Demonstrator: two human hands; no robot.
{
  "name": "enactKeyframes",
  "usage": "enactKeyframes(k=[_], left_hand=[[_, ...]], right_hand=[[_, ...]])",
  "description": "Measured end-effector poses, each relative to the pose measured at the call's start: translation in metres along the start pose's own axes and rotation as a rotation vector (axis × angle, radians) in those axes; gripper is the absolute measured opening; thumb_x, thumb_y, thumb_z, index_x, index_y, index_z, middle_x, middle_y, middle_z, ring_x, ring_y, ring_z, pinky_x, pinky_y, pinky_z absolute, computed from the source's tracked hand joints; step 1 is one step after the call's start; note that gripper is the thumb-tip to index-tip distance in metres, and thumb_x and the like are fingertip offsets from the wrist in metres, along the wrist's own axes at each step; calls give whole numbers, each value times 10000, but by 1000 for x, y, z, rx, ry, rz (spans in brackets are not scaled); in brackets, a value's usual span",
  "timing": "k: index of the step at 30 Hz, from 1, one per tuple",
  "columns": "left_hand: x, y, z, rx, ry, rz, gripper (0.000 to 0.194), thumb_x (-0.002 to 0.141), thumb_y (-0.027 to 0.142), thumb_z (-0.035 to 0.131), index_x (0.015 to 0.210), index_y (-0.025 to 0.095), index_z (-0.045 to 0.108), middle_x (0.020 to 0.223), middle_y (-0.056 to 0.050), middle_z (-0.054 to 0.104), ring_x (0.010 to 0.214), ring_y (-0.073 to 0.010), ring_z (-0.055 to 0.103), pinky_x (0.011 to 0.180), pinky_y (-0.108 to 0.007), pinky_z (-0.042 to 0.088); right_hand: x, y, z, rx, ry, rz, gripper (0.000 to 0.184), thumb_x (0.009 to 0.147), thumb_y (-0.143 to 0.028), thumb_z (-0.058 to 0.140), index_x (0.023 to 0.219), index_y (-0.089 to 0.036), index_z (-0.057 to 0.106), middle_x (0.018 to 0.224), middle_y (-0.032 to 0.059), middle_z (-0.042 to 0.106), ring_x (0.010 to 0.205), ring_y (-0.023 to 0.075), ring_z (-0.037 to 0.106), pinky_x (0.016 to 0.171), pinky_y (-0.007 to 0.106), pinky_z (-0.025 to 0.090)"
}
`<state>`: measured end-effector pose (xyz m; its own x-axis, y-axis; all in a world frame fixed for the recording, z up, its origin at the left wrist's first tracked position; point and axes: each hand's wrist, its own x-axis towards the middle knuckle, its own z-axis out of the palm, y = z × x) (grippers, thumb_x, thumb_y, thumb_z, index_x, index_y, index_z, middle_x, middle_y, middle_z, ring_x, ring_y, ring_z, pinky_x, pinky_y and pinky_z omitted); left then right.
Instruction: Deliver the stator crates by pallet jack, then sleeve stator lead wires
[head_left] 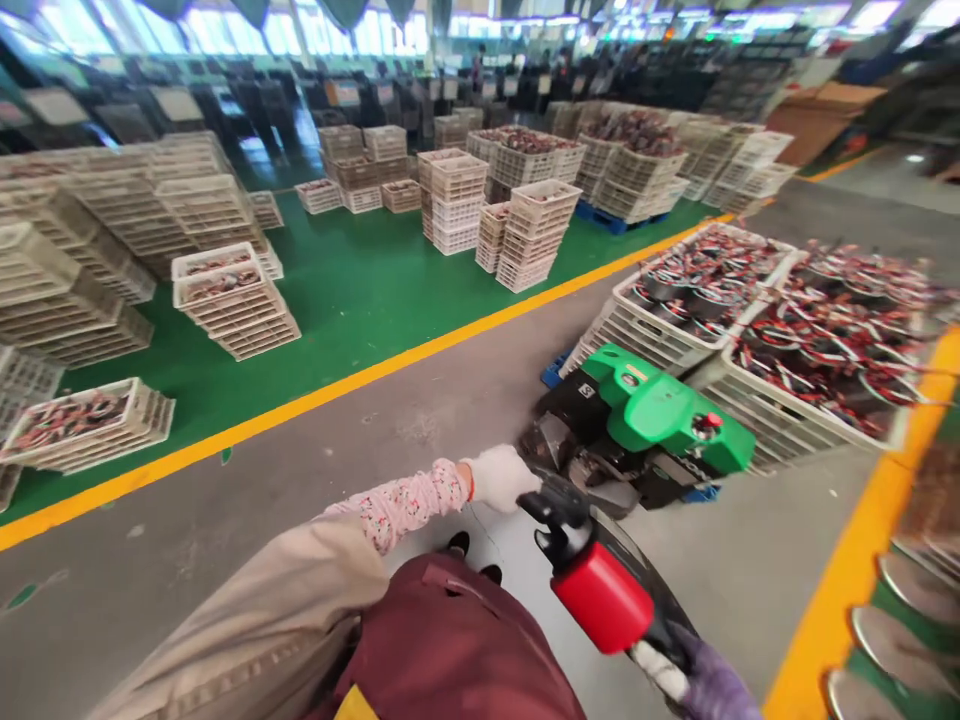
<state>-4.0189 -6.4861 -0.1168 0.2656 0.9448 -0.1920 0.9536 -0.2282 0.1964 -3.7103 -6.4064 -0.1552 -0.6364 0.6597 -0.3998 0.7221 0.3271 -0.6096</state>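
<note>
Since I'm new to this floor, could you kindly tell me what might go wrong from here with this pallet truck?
With the white-gloved left hand and purple-gloved right hand on the red-headed tiller, a sharp swing could jolt the green pallet truck. The open plastic crates ahead of it are heaped with wire coils, which might slide out. Round metal discs lie just past the yellow floor line, near the right hand, and could get clipped.

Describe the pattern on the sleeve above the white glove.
The sleeve is pale pink with small flowers, clearest in the head view.
</note>
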Motion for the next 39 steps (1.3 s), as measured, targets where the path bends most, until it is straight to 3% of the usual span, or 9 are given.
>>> enactKeyframes(k=[3,10,19,26,33,39], left_hand=[[-20,-6,11,-12,1,1,187,758,236,612,918,212,705,800,-61,736,746,-221,689,719,-334,495],[-56,-24,40,23,-50,76,200,776,237,603,941,208,714,811,-70,734,784,-233,692,757,-333,477],[-97,-8,39,67,-79,49,219,775,255,612,957,194,719,849,-92,754,794,-260,712,757,-358,505],[-140,8,48,113,-68,16,186,741,219,618,901,200,711,797,-73,745,752,-244,709,734,-353,514],[-184,22,65,60,-31,2,151,693,191,641,836,195,688,768,-71,730,745,-252,702,729,-362,515],[-217,32,80,37,-25,4,133,701,207,648,830,193,678,767,-68,727,733,-247,700,725,-372,525]], right_hand=[[-29,-2,19,126,-7,96,467,608,-646,631,750,-202,595,640,46,620,620,193,551,557,298,454],[-33,-25,80,177,76,173,610,500,-755,682,683,-199,511,615,-2,522,594,129,386,564,281,349],[-69,-44,109,227,57,218,614,489,-743,699,710,-202,511,612,0,513,573,130,415,525,269,371],[-96,-41,140,200,52,194,576,562,-706,676,794,-186,588,562,9,520,542,161,497,493,272,408],[-127,-43,176,97,66,180,501,612,-655,655,799,-190,639,543,19,564,543,190,556,487,279,435],[-154,-51,200,94,111,219,510,563,-614,691,855,-197,666,552,27,602,560,226,594,498,305,456]])
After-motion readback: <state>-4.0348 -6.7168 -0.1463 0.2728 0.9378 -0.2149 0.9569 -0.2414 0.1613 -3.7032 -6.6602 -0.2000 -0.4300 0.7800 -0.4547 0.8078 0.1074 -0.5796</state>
